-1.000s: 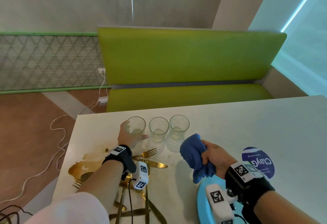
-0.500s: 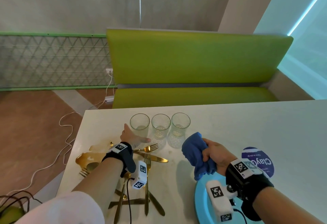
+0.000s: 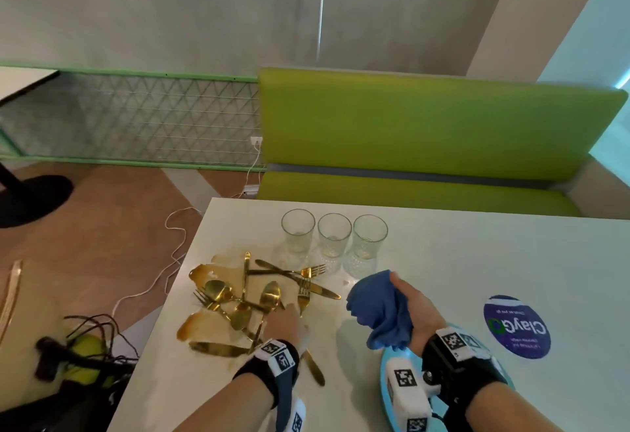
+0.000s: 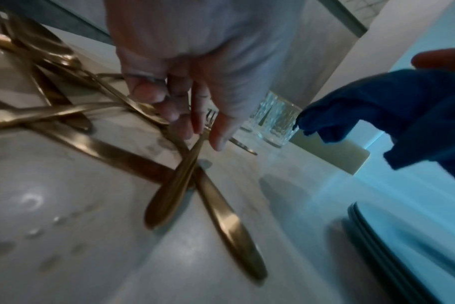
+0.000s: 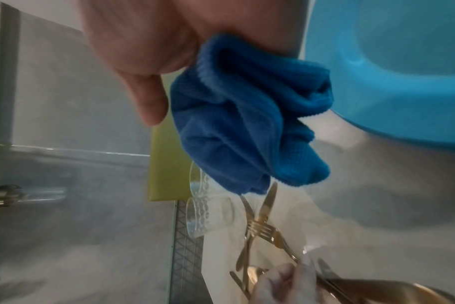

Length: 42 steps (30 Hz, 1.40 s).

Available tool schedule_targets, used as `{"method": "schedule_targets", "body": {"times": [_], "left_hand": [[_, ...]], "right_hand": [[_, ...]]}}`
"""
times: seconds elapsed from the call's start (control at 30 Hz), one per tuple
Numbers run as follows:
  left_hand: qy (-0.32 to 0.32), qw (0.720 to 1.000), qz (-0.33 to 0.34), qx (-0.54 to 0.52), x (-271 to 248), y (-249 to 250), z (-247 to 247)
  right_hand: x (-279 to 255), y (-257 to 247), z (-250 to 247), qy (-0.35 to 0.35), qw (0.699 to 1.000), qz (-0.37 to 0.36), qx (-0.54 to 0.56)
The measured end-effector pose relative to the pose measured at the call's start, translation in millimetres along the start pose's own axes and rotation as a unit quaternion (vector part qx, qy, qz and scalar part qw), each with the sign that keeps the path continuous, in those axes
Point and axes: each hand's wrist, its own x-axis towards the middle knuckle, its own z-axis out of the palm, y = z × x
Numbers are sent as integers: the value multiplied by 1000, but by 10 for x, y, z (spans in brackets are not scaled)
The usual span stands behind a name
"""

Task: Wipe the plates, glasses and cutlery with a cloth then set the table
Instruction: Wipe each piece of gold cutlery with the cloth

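Observation:
Gold cutlery (image 3: 245, 298) lies in a heap on the white table (image 3: 477, 261), partly in a brown spill (image 3: 201, 326). My left hand (image 3: 286, 326) reaches into the heap and pinches the handle of a gold fork (image 4: 174, 185) between thumb and fingers (image 4: 179, 125). The fork's tines (image 5: 265, 230) point toward the glasses. My right hand (image 3: 409, 309) grips a bunched blue cloth (image 3: 381, 309) above the near table edge. Three clear glasses (image 3: 334, 239) stand in a row behind the cutlery. A light blue plate (image 3: 385, 380) lies under my right wrist.
A round blue sticker (image 3: 516, 326) sits on the table to the right. A green bench (image 3: 426, 124) runs behind the table's far edge. White cable (image 3: 170, 254) and dark cables with a yellow-green object (image 3: 88, 356) lie on the floor to the left.
My left hand left the leftmost glass, drew back toward me and took hold of a fork in the cutlery heap. The right hand kept its grip on the cloth.

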Motion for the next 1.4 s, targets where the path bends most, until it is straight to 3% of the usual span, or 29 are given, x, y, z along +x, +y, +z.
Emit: {"method": "schedule_targets", "body": {"times": [0.17,0.3,0.43,0.53,0.7,0.87,0.97,1.07,1.23,1.3,1.4], "left_hand": [[23,999,-26,32,-3,14,55],[13,999,-49,19,-12,11,71],[3,997,-70,-30,-77,84,36],[10,993,-49,-110,-153,189,-32],[-22,962,36,-269,-381,406,-228],[-93,871,46,-479,-567,470,-456],[-109,847,49,-518,-657,326,-576],[-113,842,56,-524,-790,139,-659],[-120,857,76,-496,-1047,-84,-672],[-121,853,97,-498,-1126,-113,-660],[-124,843,138,-504,-1229,-151,-706]], "right_hand": [[17,153,-102,11,998,4,56],[-74,177,-254,-42,994,13,95],[-96,201,-327,-78,989,28,121],[-128,209,-310,-91,991,12,96],[-187,197,-187,-112,992,-54,36],[-315,203,48,-77,990,-119,-7],[-462,184,185,-7,975,-197,-98],[-611,162,295,45,947,-271,-167],[-795,185,475,126,903,-379,-160],[-859,240,604,98,899,-403,-140],[-962,450,862,30,924,-359,-131]]}}
